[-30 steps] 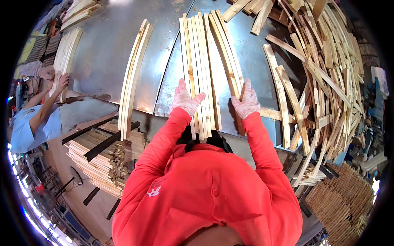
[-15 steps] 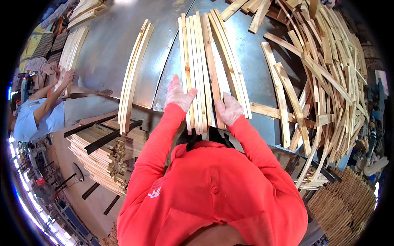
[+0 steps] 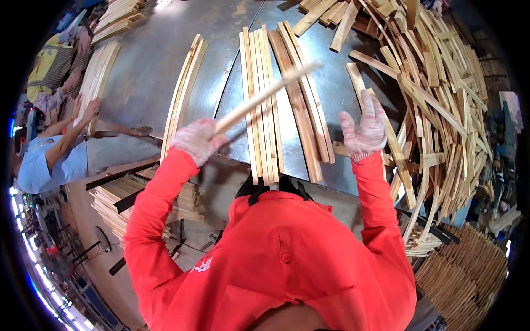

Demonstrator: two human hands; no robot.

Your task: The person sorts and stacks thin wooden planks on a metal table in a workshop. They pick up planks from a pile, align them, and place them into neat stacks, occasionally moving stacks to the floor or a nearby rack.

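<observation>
Compared with half a second ago, the left hand [image 3: 194, 142] sits farther left, now carrying a wooden strip [image 3: 259, 101], while the right hand [image 3: 365, 129] is off to the right, away from the middle strips. The metal table [image 3: 146, 71] spreads widest beneath everything. On its right side lies a big tangled heap of wood [image 3: 441, 105]; at the lower right, a brownish stack [image 3: 464, 276] fills the corner. To the far left, a co-worker in a light blue shirt [image 3: 49, 163] has both hands on a pale bundle [image 3: 99, 83]. Nearer the middle, a row of pale strips [image 3: 266, 140] stands side by side, with a slanted group [image 3: 312, 116] just right of it and a pair of strips [image 3: 185, 83] well to its left. The right hand is open and visibly holds nothing; whether it touches the loose strips behind it, I cannot tell. The left hand grips the wooden strip's near end, the blurred far end slanting up rightward across the row.
</observation>
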